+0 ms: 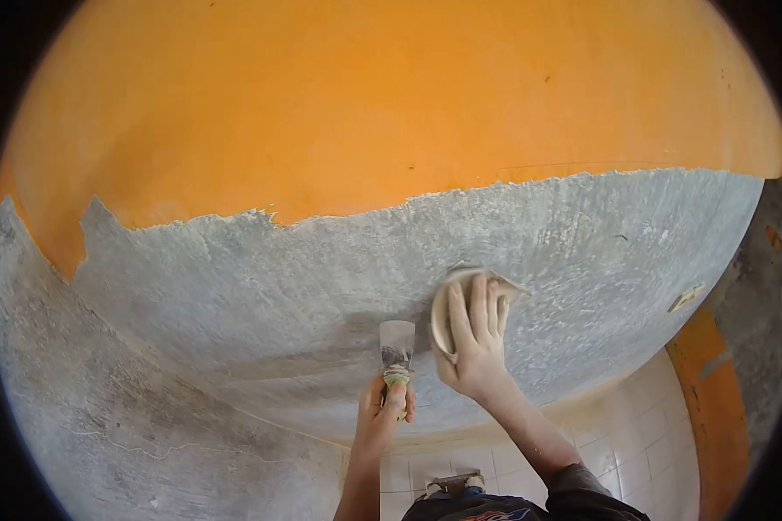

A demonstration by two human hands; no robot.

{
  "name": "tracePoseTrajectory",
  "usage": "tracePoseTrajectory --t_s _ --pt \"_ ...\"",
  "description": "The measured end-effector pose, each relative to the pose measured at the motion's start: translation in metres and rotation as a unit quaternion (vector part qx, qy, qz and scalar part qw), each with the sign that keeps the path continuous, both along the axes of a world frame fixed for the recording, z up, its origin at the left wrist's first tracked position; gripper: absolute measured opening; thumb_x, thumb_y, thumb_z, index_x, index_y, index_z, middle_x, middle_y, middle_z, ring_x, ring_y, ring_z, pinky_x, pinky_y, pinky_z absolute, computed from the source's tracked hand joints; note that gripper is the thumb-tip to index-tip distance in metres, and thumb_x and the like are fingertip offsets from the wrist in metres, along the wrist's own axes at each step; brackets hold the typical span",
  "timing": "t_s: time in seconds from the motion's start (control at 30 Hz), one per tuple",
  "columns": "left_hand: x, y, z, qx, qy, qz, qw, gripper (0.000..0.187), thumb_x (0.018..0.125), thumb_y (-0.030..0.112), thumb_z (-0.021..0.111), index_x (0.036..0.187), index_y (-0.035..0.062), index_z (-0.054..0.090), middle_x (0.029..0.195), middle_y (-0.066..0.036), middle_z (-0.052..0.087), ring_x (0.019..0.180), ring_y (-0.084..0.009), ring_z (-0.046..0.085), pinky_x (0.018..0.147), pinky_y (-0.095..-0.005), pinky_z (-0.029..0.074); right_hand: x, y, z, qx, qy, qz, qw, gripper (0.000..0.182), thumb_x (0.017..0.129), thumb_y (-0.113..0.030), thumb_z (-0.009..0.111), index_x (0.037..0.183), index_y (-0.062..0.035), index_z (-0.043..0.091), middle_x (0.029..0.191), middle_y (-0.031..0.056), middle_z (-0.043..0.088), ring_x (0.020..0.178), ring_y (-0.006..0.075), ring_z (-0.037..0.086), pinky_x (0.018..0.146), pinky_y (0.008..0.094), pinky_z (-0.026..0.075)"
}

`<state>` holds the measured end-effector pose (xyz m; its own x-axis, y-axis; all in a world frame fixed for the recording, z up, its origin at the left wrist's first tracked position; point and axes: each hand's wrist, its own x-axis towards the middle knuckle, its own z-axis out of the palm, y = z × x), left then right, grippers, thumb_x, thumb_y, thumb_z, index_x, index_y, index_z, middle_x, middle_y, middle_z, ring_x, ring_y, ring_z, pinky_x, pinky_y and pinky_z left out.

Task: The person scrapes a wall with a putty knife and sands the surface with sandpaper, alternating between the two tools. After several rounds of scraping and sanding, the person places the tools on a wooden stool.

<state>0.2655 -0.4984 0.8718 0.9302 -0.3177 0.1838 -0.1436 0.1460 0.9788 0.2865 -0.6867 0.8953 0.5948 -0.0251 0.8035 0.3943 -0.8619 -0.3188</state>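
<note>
My left hand [388, 404] is wrapped round the handle of a scraper [398, 340], whose flat metal blade points up in front of the wall. Farther right, my right hand [478, 347] presses a pale sheet of sandpaper or cloth [444, 323] against the bare grey part of the wall [321, 269]. The fingers lie over the sheet, and its edges curl out on both sides of them. What it is made of cannot be told for sure.
Orange paint [391, 104] covers the upper wall down to a ragged edge. A grey side wall [130, 425] stands at the left. A small fitting [686, 298] sits on the wall at right. Below are floor tiles [617, 451] and an orange strip [712, 408].
</note>
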Motion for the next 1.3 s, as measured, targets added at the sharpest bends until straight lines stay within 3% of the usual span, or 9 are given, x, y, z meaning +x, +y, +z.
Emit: tracePoseTrajectory --t_s 0.13,0.33,0.4,0.57,0.63,0.73,0.9,1.1,1.3 --pt "0.013 -0.001 0.005 -0.005 -0.016 0.02 1.0 0.034 0.098 0.03 0.048 0.11 -0.0016 0.052 0.075 -0.005 0.055 0.058 -0.0114 0.053 0.05 -0.0254 0.044 0.016 0.014 0.033 -0.052 -0.043 -0.004 0.998 0.07 0.083 -0.027 0.062 0.139 0.0051 0.035 0.143 0.0376 0.024 0.132 0.0561 0.02 0.102 0.0671 0.015" --pt "0.024 0.013 -0.003 -0.016 -0.003 0.053 0.998 0.033 0.099 0.032 0.047 0.106 0.0006 0.053 0.072 -0.004 0.055 0.059 -0.0114 0.053 0.052 -0.0259 0.044 0.022 0.031 -0.05 -0.096 -0.021 -0.046 0.994 0.07 0.083 -0.035 0.06 0.133 0.0089 0.038 0.136 0.04 0.03 0.121 0.0594 0.03 0.095 0.0706 0.019" --pt "0.029 0.018 -0.014 -0.043 0.019 -0.003 0.999 0.033 0.099 0.034 0.044 0.102 0.0023 0.053 0.072 -0.005 0.054 0.06 -0.0128 0.053 0.055 -0.027 0.045 0.018 0.036 -0.053 -0.056 0.02 -0.121 0.991 0.058 0.081 -0.035 0.062 0.123 0.0036 0.049 0.122 0.0309 0.045 0.109 0.0472 0.043 0.09 0.0596 0.029" --pt "0.026 0.021 -0.019 -0.053 0.074 -0.016 0.996 0.038 0.099 0.04 0.042 0.097 0.0029 0.051 0.072 -0.003 0.053 0.058 -0.0105 0.049 0.055 -0.0249 0.041 0.032 0.034 0.039 -0.044 -0.075 -0.179 0.98 0.068 0.083 -0.035 0.061 0.131 0.0084 0.041 0.133 0.0375 0.036 0.124 0.0557 0.031 0.098 0.0663 0.02" --pt "0.027 0.026 -0.018 -0.058 0.086 -0.019 0.994 0.038 0.099 0.04 0.043 0.095 0.0035 0.051 0.072 -0.003 0.052 0.058 -0.0107 0.049 0.056 -0.0248 0.041 0.035 0.035 0.067 -0.063 -0.073 -0.18 0.979 0.077 0.089 -0.03 0.051 0.14 0.0157 0.017 0.146 0.0414 0.006 0.135 0.0581 -0.002 0.107 0.0651 -0.001" --pt "0.031 0.034 -0.026 -0.103 0.127 -0.077 0.984 0.037 0.099 0.041 0.044 0.094 0.0041 0.051 0.071 -0.002 0.051 0.06 -0.0108 0.049 0.058 -0.0252 0.041 0.041 0.046 0.028 -0.075 -0.103 -0.194 0.973 0.068 0.082 -0.036 0.062 0.13 0.0093 0.042 0.134 0.0404 0.033 0.126 0.0575 0.027 0.097 0.07 0.018" --pt "0.035 0.047 -0.047 -0.2 0.195 -0.207 0.938 0.042 0.093 0.048 0.05 0.093 0.0056 0.05 0.075 -0.002 0.047 0.065 -0.0118 0.046 0.06 -0.0276 0.04 0.038 0.065 -0.086 -0.05 -0.014 -0.169 0.984 0.066 0.082 -0.033 0.06 0.124 0.0139 0.041 0.133 0.0434 0.028 0.125 0.0636 0.021 0.095 0.0738 0.015" --pt "0.032 0.056 -0.037 -0.273 0.268 -0.336 0.861 0.046 0.09 0.053 0.052 0.093 0.0073 0.047 0.078 -0.001 0.044 0.066 -0.0124 0.045 0.06 -0.0267 0.038 0.035 0.057 0.057 -0.054 -0.06 -0.188 0.979 0.073 0.091 -0.029 0.043 0.142 0.0143 0.014 0.148 0.0384 0.004 0.138 0.0532 -0.001 0.11 0.0594 -0.002" --pt "0.042 0.061 -0.033 -0.295 0.208 -0.344 0.867 0.047 0.09 0.055 0.051 0.093 0.0087 0.044 0.073 -0.002 0.044 0.045 -0.0103 0.037 0.04 -0.0221 0.031 0.049 0.064 -0.006 -0.071 -0.118 -0.215 0.967 0.072 0.081 -0.033 0.057 0.131 0.0141 0.036 0.137 0.0388 0.031 0.129 0.0557 0.026 0.104 0.0671 0.013"
